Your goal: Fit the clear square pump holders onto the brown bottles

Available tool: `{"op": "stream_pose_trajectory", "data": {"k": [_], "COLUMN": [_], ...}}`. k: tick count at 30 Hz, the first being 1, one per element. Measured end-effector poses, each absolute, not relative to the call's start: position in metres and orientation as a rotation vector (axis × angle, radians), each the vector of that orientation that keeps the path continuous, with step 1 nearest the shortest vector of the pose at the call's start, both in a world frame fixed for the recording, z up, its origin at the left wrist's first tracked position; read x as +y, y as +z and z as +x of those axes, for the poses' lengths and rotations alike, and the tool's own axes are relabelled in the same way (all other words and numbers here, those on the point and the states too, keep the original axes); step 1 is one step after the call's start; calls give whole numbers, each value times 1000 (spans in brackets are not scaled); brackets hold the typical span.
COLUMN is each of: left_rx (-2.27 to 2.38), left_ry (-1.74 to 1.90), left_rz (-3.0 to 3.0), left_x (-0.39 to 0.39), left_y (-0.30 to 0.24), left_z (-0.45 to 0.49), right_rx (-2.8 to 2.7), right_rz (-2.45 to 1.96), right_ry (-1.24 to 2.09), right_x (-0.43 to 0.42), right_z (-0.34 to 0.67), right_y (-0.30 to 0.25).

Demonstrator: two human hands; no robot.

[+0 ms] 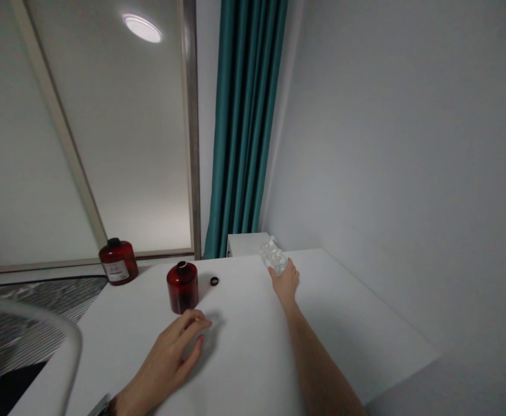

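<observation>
My right hand (pixel 285 281) is stretched to the far part of the white table (pixel 244 341), its fingers closed round the near end of a clear, crumpled-looking plastic packet (pixel 273 255). What the packet contains is too small to tell. My left hand (pixel 179 346) hovers over the table with its fingers apart and nothing in them. Just beyond its fingertips stands a dark red bottle (pixel 182 289) with its neck uncovered. A small black ring (pixel 214 281) lies on the table to the right of that bottle.
Another red bottle (pixel 118 263), with a black cap and white label, stands at the table's far left corner. A white cabinet (pixel 246 244) sits behind the table, below a green curtain (pixel 246 127). Along the right runs a wall (pixel 400 173). A curved pale bar (pixel 73 341) crosses the lower left.
</observation>
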State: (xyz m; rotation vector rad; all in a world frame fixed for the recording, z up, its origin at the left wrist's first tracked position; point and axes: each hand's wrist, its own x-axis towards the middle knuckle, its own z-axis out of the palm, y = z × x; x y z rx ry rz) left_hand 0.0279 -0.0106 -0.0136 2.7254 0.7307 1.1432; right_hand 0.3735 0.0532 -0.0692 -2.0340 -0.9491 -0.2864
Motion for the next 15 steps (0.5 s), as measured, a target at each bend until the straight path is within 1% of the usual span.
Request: {"op": "stream_pose_trajectory", "data": {"k": [9,15], "left_rx": [750,763], "left_ry": [1144,1133], "left_rz": [2708,2685], "left_x": [-12,-12], "left_y": [-8,-6], "left_z": [28,27], "right_rx": [-1030,-1101], "right_rz": [-1904,-1786], "right_ry": [-239,-176], "right_x": [52,46], "right_z": [383,370], "right_y": [-69,-63]}}
